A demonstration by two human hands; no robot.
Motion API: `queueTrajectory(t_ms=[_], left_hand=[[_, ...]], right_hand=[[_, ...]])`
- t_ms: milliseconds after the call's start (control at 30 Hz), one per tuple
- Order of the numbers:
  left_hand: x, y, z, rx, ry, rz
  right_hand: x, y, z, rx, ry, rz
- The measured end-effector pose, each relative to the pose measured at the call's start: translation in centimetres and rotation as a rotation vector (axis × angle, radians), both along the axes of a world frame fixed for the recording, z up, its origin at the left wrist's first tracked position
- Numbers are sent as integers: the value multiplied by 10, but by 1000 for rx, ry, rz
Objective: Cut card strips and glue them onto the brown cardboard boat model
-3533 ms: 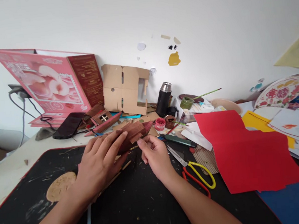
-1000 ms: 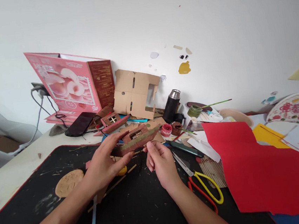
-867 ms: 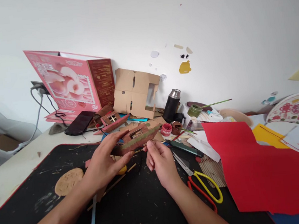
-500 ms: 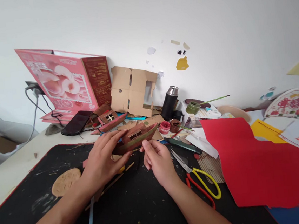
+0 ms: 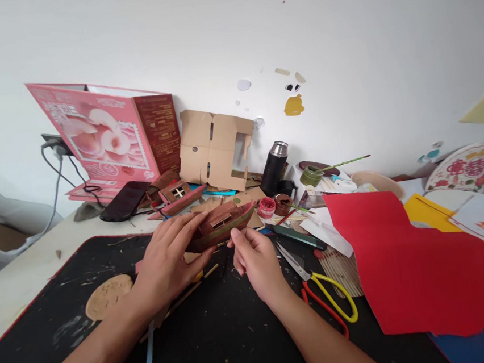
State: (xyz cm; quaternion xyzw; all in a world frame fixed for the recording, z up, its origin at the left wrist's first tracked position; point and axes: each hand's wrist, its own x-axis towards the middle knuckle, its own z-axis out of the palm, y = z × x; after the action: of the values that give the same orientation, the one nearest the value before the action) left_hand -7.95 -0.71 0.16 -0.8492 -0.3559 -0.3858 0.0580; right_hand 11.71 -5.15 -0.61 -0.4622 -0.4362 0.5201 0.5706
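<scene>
A small model boat (image 5: pixel 224 224), painted reddish brown with a greenish band along its hull, stands tilted a little over the black mat (image 5: pixel 223 337). My left hand (image 5: pixel 170 260) grips its left end, fingers over the far side and thumb on the near side. Close by the hull's right part is my right hand (image 5: pixel 256 260), thumb and fingertips pinched together; whatever lies between them is hidden. Behind the left hand rests a second model boat (image 5: pixel 179 196) with a cross-barred window. Scissors (image 5: pixel 306 278) with one yellow and one red handle lie right of my right hand.
Paint jars, red (image 5: pixel 266 206) and green (image 5: pixel 311 175), stand near a black flask (image 5: pixel 275 167). A green-handled cutter (image 5: pixel 298 236) lies behind the scissors. Red paper (image 5: pixel 412 262) covers the right side. A clay disc (image 5: pixel 109 297) lies left; cardboard (image 5: pixel 209 150) leans on the wall.
Both hands keep nearly the same pose at the boat. The view has shifted very slightly.
</scene>
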Motion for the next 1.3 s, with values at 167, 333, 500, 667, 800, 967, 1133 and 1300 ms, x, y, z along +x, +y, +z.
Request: queueTrajectory(t_ms=[167,333,500,667,800,967,1133,1300], left_hand=[[0,1,1,16,-4,1],[-2,2,1,-1,6,-2],[-3,3,1,3,11,10],[-4,4,0,34,14,12],[-5,5,1,56,8,16],[-5,5,2,73,2,31],[-5,7,1,63,1,26],[-8,12,-2,77,8,19]], right_hand=[[0,-1,2,-3,1,7],[-1,-1,2,0,14,2],[-2,-1,2,-4,19,-1],[-3,0,1,-9,12,4],[-3,0,-1,-4,-1,7],[-2,1,-3,13,-29,15],[-3,1,-3,22,-19,22],[-4,-1,-1,46,-3,22]])
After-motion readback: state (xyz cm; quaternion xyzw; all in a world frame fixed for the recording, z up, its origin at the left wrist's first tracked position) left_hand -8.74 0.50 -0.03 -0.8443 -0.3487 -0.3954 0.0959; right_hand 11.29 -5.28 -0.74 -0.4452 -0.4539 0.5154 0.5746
